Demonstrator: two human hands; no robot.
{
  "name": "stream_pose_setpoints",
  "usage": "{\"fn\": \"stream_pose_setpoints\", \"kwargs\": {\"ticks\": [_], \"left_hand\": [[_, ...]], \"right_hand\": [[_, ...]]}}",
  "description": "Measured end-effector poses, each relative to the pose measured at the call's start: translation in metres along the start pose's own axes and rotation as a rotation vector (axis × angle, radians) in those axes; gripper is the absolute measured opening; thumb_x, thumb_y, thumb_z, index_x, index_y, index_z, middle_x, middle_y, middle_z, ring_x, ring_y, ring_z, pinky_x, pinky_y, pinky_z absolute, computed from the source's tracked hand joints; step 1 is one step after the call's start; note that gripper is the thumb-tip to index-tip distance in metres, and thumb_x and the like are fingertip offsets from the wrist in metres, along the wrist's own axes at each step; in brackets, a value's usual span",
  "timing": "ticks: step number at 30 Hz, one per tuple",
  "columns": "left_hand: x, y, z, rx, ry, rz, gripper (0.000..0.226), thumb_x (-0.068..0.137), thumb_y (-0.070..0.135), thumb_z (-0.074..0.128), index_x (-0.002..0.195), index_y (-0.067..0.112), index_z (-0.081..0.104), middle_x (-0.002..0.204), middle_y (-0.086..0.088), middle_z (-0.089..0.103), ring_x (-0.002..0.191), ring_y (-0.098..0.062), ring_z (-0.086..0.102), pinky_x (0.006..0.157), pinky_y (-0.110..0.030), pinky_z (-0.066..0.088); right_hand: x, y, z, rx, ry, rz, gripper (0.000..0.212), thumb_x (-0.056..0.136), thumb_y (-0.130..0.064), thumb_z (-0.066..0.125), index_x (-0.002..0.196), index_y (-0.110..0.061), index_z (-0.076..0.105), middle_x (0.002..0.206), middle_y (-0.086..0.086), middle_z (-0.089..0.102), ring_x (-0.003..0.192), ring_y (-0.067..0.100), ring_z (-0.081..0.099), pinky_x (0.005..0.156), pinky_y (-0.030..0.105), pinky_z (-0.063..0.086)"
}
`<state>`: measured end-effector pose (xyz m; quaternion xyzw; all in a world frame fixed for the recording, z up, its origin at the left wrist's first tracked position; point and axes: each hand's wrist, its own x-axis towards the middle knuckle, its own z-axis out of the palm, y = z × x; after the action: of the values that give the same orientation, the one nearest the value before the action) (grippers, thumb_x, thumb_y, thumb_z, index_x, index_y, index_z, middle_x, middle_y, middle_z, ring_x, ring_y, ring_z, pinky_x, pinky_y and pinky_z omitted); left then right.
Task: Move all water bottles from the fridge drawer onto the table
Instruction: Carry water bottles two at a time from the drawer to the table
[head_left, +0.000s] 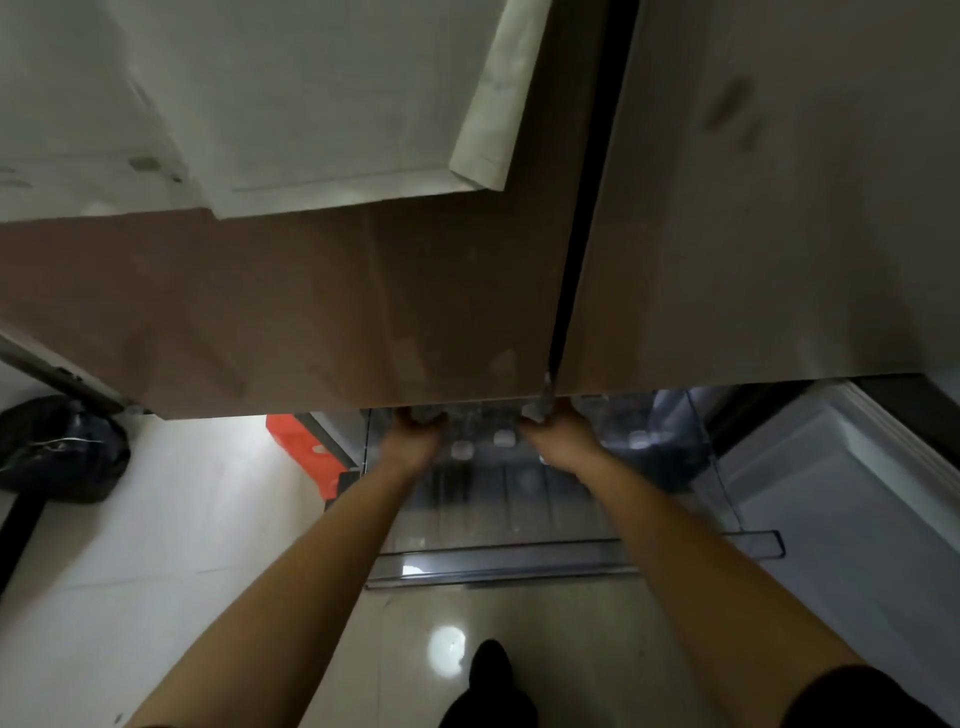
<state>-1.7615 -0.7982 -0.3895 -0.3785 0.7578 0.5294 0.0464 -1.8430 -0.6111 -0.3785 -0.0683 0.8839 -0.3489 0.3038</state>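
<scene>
The clear fridge drawer (519, 564) is pulled out over the floor below the closed brown upper doors (322, 312). Both my arms reach to its far end. My left hand (413, 436) grips a clear water bottle (427, 414). My right hand (561, 434) grips another water bottle (537, 408). The door's lower edge hides my fingertips and the bottle tops. Between my hands lie more bottles, showing two white caps (460, 449) (503, 438). Further bottles (641, 441) lie dimly to the right.
An open white lower fridge door or compartment (831, 493) stands at the right. A black bag (57, 447) sits on the pale tiled floor at the left, and an orange object (306, 447) lies beside the drawer. My dark shoe (491, 670) is below the drawer front.
</scene>
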Motion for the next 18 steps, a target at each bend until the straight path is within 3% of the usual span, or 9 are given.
{"fn": "stream_pose_setpoints", "kwargs": {"ticks": [3,5,8,11,12,14,16,18], "left_hand": [[0.007,0.001,0.006,-0.256,-0.005,-0.014,0.049,0.097,0.022,0.061,0.142,0.016,0.042,0.132,-0.002,0.051,0.106,-0.027,0.057,0.082,-0.048,0.055],[0.010,0.001,0.010,-0.252,0.022,0.005,0.042,0.097,0.021,0.061,0.137,0.014,0.048,0.127,-0.006,0.057,0.097,-0.026,0.059,0.086,-0.048,0.053],[0.008,0.004,0.013,-0.225,0.012,-0.005,0.034,0.099,0.015,0.051,0.132,0.007,0.047,0.109,-0.020,0.064,0.073,-0.022,0.055,0.074,-0.037,0.049],[-0.007,0.011,0.014,-0.137,-0.001,-0.054,0.041,0.101,0.020,0.046,0.137,0.004,0.036,0.095,-0.013,0.056,0.076,-0.024,0.057,0.082,-0.044,0.056],[-0.013,0.012,0.013,-0.100,0.026,-0.054,0.050,0.099,0.025,0.050,0.141,0.005,0.029,0.101,-0.013,0.056,0.086,-0.029,0.061,0.087,-0.049,0.056],[-0.024,0.008,0.012,-0.007,0.132,-0.015,0.075,0.094,0.034,0.062,0.149,0.008,0.018,0.118,-0.018,0.059,0.107,-0.040,0.061,0.093,-0.052,0.053],[-0.037,0.004,0.011,0.062,0.241,0.045,0.083,0.089,0.042,0.067,0.151,0.009,0.022,0.124,-0.020,0.063,0.111,-0.041,0.062,0.094,-0.049,0.052],[-0.055,0.003,0.011,0.162,0.306,0.060,0.073,0.090,0.051,0.062,0.145,0.013,0.034,0.113,-0.019,0.068,0.101,-0.038,0.066,0.088,-0.048,0.055]], "right_hand": [[0.017,0.001,0.009,0.313,0.005,0.073,0.049,0.095,-0.042,0.063,0.121,-0.002,0.056,0.096,0.012,0.060,0.090,0.029,0.062,0.078,0.038,0.050],[0.025,0.007,0.014,0.481,0.021,0.109,0.041,0.096,-0.041,0.062,0.119,-0.008,0.057,0.103,0.013,0.063,0.089,0.027,0.065,0.081,0.041,0.054],[0.023,0.008,0.012,0.575,0.002,0.164,0.022,0.098,-0.037,0.054,0.103,-0.016,0.051,0.084,0.009,0.057,0.067,0.019,0.053,0.064,0.035,0.044],[0.001,0.003,-0.004,0.574,-0.002,0.184,0.022,0.098,-0.028,0.052,0.116,-0.016,0.045,0.076,0.005,0.051,0.064,0.017,0.049,0.060,0.033,0.048],[-0.006,0.004,-0.008,0.564,-0.005,0.196,0.028,0.097,-0.030,0.054,0.120,-0.016,0.044,0.077,0.005,0.051,0.067,0.017,0.051,0.061,0.033,0.052],[-0.021,0.010,-0.014,0.476,0.027,0.207,0.060,0.088,-0.049,0.066,0.133,-0.016,0.042,0.087,0.004,0.058,0.074,0.016,0.057,0.057,0.027,0.053],[-0.037,0.018,-0.019,0.286,0.102,0.141,0.078,0.080,-0.066,0.067,0.138,-0.019,0.045,0.101,0.003,0.066,0.084,0.019,0.064,0.060,0.029,0.054],[-0.056,0.022,-0.027,0.086,0.145,0.061,0.066,0.084,-0.065,0.063,0.132,-0.021,0.051,0.114,0.007,0.068,0.099,0.027,0.065,0.076,0.033,0.051]]}}
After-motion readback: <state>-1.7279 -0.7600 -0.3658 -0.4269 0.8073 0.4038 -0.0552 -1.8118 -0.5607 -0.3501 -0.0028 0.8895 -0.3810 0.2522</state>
